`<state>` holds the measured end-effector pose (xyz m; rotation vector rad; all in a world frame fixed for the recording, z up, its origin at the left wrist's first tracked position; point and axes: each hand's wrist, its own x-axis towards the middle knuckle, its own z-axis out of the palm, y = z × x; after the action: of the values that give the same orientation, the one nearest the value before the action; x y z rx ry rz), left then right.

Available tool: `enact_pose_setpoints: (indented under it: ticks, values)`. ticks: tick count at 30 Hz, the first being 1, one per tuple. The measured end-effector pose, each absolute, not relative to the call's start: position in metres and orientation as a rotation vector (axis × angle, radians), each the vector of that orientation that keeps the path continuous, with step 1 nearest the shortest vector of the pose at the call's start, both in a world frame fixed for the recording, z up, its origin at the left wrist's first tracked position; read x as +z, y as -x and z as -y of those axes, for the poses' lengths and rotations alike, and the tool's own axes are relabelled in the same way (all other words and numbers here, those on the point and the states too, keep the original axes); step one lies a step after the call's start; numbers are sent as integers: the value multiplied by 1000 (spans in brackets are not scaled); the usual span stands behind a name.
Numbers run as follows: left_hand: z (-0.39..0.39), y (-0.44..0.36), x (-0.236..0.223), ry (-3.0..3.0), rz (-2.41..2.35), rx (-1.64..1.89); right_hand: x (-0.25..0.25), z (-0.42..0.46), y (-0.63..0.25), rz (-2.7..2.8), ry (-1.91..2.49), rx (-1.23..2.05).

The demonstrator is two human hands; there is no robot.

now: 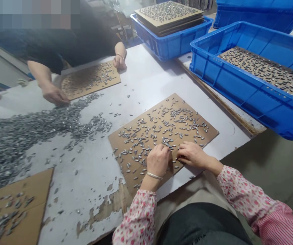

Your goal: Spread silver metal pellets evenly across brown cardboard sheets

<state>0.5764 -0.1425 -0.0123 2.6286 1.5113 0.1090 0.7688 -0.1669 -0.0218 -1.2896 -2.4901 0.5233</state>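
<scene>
A square of brown cardboard (146, 117) lies in front of me at the table's near edge, scattered with many small grey metal pieces, slim and pointed at both ends. My left hand (159, 160), with a bracelet at its wrist, rests low over the near part of the cardboard. Its fingers are curled down and pressed together; their tips are hidden behind the hand. Close on its right, my right hand (191, 154) is bent over the near edge, fingers drawn together at the metal pieces. Whatever either hand pinches is too small or hidden to name.
A large heap of grey metal pieces (34, 132) spreads across the white table (90, 180) on the left. Across from me, a person's hands (56, 95) work at another cardboard sheet (105, 83). Blue crates (213, 71) with loaded sheets stand at the right and back.
</scene>
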Motion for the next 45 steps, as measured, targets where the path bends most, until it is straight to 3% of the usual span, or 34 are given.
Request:
enact_pose_setpoints:
  ticks: [8,21,35,45]
  values:
    - [149,-573,-1,-2559,-1486,-50,-24,169,-768,2485,1215,614]
    - [140,-572,2,-2481,-1505,72,-21,143,-750,2361,1570,366]
    - [135,-579,-19,-2694,-1435,209,-18,162,-769,2422,1438,470]
    - [131,-581,-16,-2809,-1372,113,-22,165,-795,2319,1535,473]
